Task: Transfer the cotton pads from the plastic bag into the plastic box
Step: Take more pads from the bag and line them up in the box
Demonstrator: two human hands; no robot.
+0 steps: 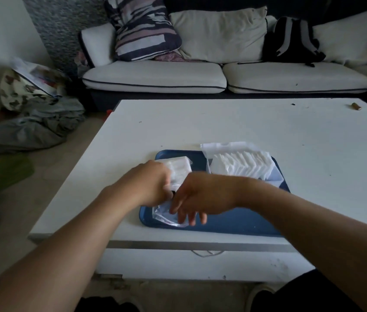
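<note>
A clear plastic bag (179,170) with white cotton pads inside lies on the left half of a blue tray (241,218). My left hand (153,182) grips the bag at its middle, fingers curled round the plastic. My right hand (197,197) reaches across over the bag's near end (166,218), its fingers spread and blurred; whether they touch the plastic I cannot tell. On the tray's right half stands a clear plastic box (272,176) with its lid (227,145) open, holding a row of white cotton pads (241,165) on edge.
The tray sits near the front edge of a white low table (223,122). A small brown object (356,106) lies at the table's far right. A sofa (223,77) with cushions and a black backpack (293,39) stands behind; clothes lie on the floor at left.
</note>
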